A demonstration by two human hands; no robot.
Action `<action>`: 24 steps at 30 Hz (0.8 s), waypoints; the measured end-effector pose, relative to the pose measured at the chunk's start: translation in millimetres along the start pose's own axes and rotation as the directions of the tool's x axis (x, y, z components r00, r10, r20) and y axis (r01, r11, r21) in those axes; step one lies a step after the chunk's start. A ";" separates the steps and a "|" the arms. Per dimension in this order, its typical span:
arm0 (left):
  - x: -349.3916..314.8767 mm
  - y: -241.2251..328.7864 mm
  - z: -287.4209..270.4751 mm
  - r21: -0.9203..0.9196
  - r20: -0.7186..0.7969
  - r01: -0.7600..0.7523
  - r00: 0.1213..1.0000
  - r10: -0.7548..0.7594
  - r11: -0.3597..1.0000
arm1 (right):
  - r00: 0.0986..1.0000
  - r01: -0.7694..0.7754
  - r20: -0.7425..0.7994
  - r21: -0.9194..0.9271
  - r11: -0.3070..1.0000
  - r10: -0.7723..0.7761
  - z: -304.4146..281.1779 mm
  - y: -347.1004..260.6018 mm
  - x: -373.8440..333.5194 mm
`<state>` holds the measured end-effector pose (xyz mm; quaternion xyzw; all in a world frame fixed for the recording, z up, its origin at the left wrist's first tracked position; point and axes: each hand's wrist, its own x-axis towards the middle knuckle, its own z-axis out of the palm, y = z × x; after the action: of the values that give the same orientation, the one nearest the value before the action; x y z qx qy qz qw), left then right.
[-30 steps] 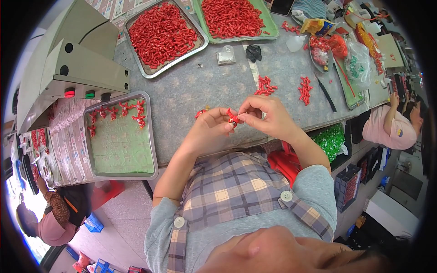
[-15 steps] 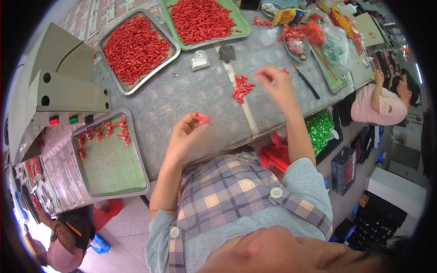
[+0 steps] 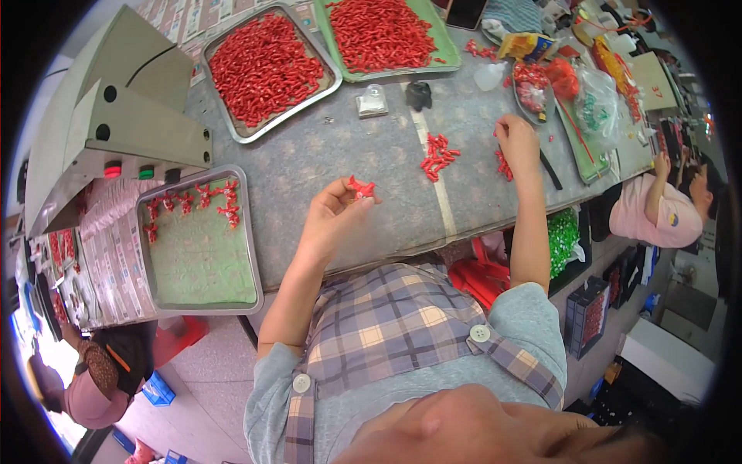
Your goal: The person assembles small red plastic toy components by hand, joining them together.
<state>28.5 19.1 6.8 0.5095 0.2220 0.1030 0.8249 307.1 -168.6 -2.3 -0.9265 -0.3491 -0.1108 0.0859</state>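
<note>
My left hand point(image 3: 334, 215) is closed over the near part of the table, pinching a small red plastic figure piece point(image 3: 361, 188) between thumb and fingers. Part of that piece is hidden by the fingertips. Farther right, my right hand point(image 3: 520, 147) has its fingers pinched together beside a few loose red pieces point(image 3: 503, 165). Whatever sits between those fingertips is too small to make out. Between the hands lies a small pile of red pieces point(image 3: 439, 157). At the left, a metal tray point(image 3: 202, 305) with a green bottom holds several red figures point(image 3: 185, 203) along its far side.
Heaped red pieces fill a metal tray point(image 3: 242, 139) and a green tray point(image 3: 452, 68) at the back. A grey machine point(image 3: 147, 139) with coloured buttons stands left. A black-handled tool point(image 3: 551, 172) lies by my right hand. Co-workers sit at right and lower left.
My right hand has moved rightward, away from the middle pile to the smaller group of pieces, and its fingers have drawn together. My left hand still holds the red piece. The view has shifted slightly.
</note>
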 end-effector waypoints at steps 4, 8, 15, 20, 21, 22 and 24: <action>-1.4 5.5 0.9 -0.010 0.006 0.048 0.999 -0.048 0.999 | 0.994 -0.089 0.081 0.269 0.959 0.070 -19.1 -38.8 -4.9; -0.1 2.6 4.2 -0.079 -0.022 0.055 0.998 -0.057 0.995 | 0.975 -0.151 0.208 0.873 0.464 -0.074 -39.9 -109.4 -28.8; 2.3 -7.3 20.4 -0.232 -0.181 -0.135 0.979 0.093 0.963 | 0.987 -0.148 0.155 0.980 0.131 -0.039 -29.1 -172.9 -58.0; 0.2 -7.4 23.2 -0.298 -0.225 -0.174 0.968 0.108 0.939 | 0.998 0.044 -0.055 0.955 0.295 0.030 -23.5 -185.1 -65.2; -0.1 -7.2 22.9 -0.299 -0.227 -0.176 0.968 0.110 0.938 | 0.998 0.046 -0.056 0.955 0.295 0.027 -24.9 -186.2 -64.8; -0.4 -7.1 22.5 -0.307 -0.227 -0.178 0.968 0.110 0.935 | 0.989 0.131 -0.146 0.912 0.389 0.009 -27.5 -187.2 -63.8; -0.7 -6.0 22.0 -0.315 -0.227 -0.182 0.967 0.112 0.931 | 0.972 0.216 -0.235 0.851 0.478 -0.019 -29.8 -187.8 -64.1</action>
<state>37.9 -1.4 10.0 0.3643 0.2465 0.2529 0.8617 130.8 -76.7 24.6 -0.7132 -0.4096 -0.0137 0.5687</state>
